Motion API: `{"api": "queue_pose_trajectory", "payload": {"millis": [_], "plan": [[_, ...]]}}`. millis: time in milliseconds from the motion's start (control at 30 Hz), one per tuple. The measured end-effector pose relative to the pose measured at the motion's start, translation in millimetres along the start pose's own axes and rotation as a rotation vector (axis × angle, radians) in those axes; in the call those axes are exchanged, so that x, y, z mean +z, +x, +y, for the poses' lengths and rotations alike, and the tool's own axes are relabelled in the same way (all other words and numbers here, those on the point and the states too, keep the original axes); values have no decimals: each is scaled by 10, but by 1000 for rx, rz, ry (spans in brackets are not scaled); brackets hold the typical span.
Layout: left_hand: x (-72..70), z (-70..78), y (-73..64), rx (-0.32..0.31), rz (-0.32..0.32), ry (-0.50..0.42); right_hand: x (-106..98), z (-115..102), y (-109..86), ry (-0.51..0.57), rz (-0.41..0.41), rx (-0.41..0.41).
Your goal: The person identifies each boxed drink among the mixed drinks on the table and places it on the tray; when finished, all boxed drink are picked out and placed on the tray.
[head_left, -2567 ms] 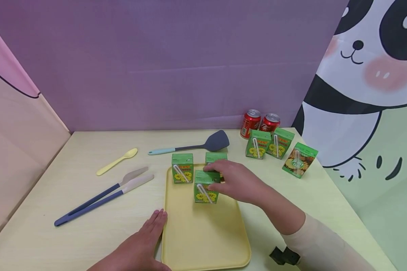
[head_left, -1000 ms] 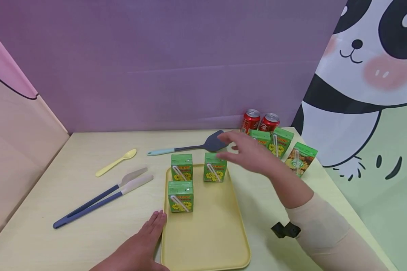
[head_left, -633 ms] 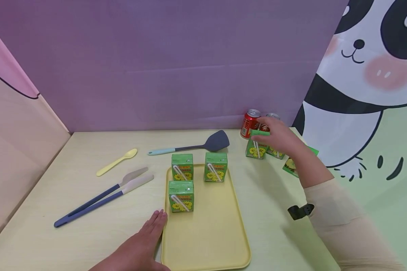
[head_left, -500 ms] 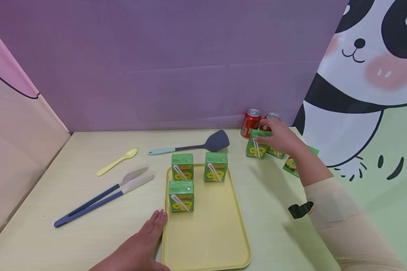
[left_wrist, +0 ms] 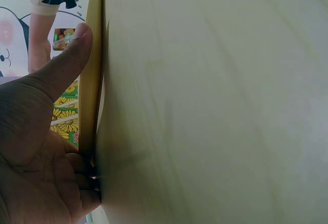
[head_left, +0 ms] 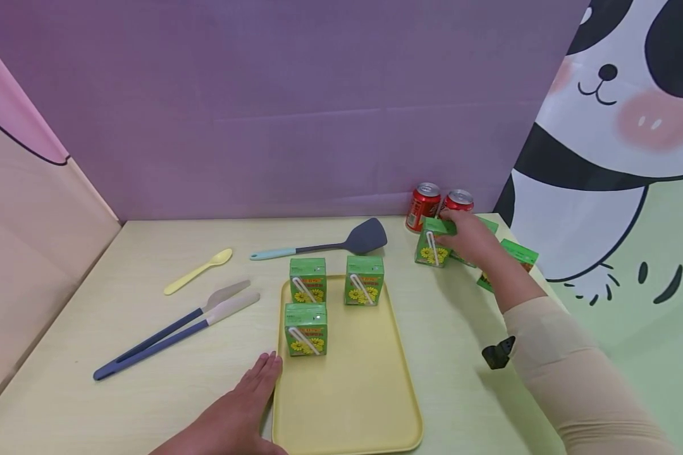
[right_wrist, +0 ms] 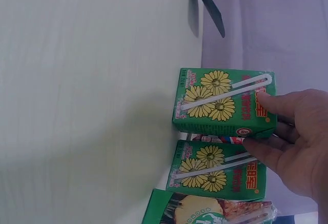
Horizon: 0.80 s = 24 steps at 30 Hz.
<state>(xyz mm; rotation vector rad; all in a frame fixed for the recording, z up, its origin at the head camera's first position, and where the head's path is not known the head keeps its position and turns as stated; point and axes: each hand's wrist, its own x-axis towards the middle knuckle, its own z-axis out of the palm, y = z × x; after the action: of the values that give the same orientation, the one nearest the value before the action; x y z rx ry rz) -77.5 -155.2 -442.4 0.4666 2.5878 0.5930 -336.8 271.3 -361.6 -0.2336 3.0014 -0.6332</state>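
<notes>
At the back right, my right hand grips a green juice box near its top. In the right wrist view the thumb lies on the front of this juice box, with other fingers along its side. The box stands on the table, slightly tilted. My left hand lies with straight fingers against the left edge of a yellow tray. Toward the tray's far end stand three more juice boxes: one at back left, one at back right and one in front at left.
Another juice box and a green carton with a food picture stand by the right hand. Two red cans, one at left and one at right, stand behind. A spatula, yellow spoon and tongs lie on the table.
My right hand has set a juice box down at the tray's left, let go, moved to the back right and taken hold of another. The left hand has stayed by the tray.
</notes>
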Motion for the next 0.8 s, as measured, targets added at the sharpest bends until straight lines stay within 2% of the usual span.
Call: {"api": "queue_pose_trajectory", "payload": {"millis": [367, 600, 800], "plan": [[16, -17, -10, 34, 23, 7, -83, -86, -148, -41, 20, 0], [28, -22, -15, 36, 24, 8, -211, -286, -386, -63, 55, -48], [26, -16, -17, 41, 26, 13, -289, -500, -657, -36, 40, -77]]}}
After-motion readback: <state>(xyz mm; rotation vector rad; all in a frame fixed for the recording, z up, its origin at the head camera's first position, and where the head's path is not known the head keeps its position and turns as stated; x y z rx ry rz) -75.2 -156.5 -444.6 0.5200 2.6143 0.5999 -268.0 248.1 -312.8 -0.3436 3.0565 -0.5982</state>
